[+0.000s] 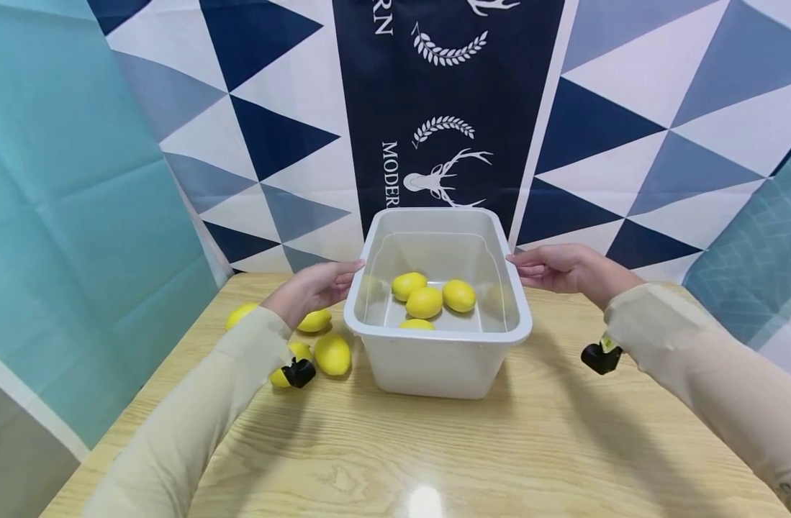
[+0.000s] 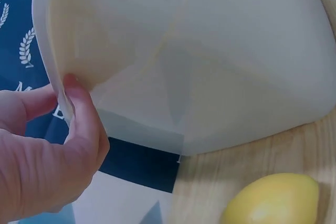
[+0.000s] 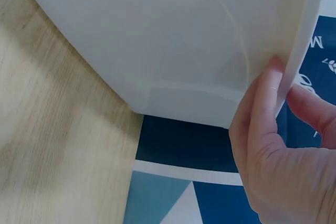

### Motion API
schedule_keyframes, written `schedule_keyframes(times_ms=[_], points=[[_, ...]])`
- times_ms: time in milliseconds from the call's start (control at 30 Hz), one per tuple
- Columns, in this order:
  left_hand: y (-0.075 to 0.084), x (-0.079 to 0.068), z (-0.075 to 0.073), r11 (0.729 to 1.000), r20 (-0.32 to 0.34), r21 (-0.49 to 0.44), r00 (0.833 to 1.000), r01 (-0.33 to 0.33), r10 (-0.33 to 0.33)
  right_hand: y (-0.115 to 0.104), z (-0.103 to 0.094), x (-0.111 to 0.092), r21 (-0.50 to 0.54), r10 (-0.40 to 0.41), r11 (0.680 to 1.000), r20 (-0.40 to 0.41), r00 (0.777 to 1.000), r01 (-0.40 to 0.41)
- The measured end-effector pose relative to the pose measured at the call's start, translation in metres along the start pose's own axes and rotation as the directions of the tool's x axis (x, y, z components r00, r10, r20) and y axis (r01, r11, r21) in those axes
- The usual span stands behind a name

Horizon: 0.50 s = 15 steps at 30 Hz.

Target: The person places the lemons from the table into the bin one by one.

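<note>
White tub (image 1: 437,365) | left fingers (image 1: 345,272), right fingers (image 1: 531,272) pinch opposite sides of rim (image 1: 437,334) | lemons (image 1: 333,355) outside left, tabletop (image 1: 531,446) rightward

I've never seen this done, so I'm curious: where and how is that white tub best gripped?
Probably by the rim of the tub, with one hand coming from each side. The rim juts out past the tapering body, giving a lip to hold, and opposite grips should keep the tub balanced. The left hand and right hand pinch it there.
</note>
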<state>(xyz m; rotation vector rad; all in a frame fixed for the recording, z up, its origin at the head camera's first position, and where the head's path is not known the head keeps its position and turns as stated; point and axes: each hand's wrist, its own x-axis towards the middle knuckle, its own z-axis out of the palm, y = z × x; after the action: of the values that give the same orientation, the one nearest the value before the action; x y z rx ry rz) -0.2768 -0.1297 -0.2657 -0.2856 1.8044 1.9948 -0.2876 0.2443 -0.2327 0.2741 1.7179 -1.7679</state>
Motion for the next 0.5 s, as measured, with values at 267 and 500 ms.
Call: schedule_keyframes(times_ms=[267,500], points=[[-0.006,-0.006,-0.011,0.999,0.053,-0.047,0.998,-0.017,0.019,0.003,-0.003,0.006,0.009,-0.03,1.0,0.016,0.999,0.03],[-0.016,-0.016,-0.027,0.998,0.102,0.059,0.995,-0.021,0.015,0.005,-0.001,0.004,0.03,-0.014,0.999,-0.006,1.0,0.014]])
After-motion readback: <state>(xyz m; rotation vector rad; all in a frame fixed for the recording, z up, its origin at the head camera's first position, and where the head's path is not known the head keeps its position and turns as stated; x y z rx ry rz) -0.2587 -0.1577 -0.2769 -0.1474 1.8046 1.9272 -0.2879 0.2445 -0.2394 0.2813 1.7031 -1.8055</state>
